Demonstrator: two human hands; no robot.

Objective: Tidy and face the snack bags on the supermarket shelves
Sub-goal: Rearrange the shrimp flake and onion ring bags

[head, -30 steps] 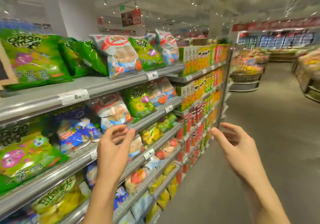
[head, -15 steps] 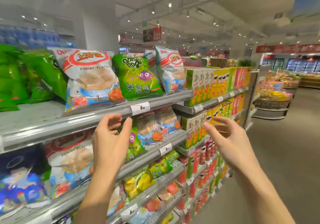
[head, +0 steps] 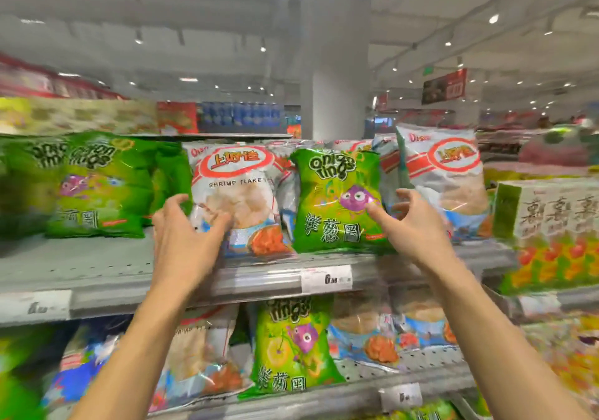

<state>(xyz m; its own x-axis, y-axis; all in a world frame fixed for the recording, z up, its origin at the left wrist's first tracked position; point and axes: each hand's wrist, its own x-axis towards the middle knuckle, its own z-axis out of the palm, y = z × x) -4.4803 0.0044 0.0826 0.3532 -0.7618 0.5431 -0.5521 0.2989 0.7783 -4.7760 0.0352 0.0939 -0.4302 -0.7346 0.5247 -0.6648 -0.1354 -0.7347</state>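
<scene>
We have both hands up at the top shelf [head: 97,267], and the job looks barely begun here. Our left hand [head: 181,244] sits at the lower left corner of the shrimp bag [head: 236,199], fingers spread and slightly curled, touching or nearly touching the film; blur keeps us from telling whether they hold it. Our right hand [head: 411,228] reaches toward the right edge of the onion bag [head: 337,199], fingers apart and holding nothing, the thumb just at the bag's face. Both bags stand near the front lip with their labels facing out, the onion bag overlapping the shrimp bag's right side. What is done, as far as we can judge: those two are faced, and a second shrimp bag [head: 444,179] to the right also shows its front, though it leans. What is left seems larger. The onion bag sits wedged among shrimp bags, so the flavours are mixed. The green bags [head: 97,186] at far left lie set back and tilted, with bare shelf in front of them, and want pulling forward. On the lower shelf [head: 405,367] another onion bag [head: 291,348] stands between shrimp bags that slump, so that row needs sorting too. We would guess the next move is to separate the two front bags.
</scene>
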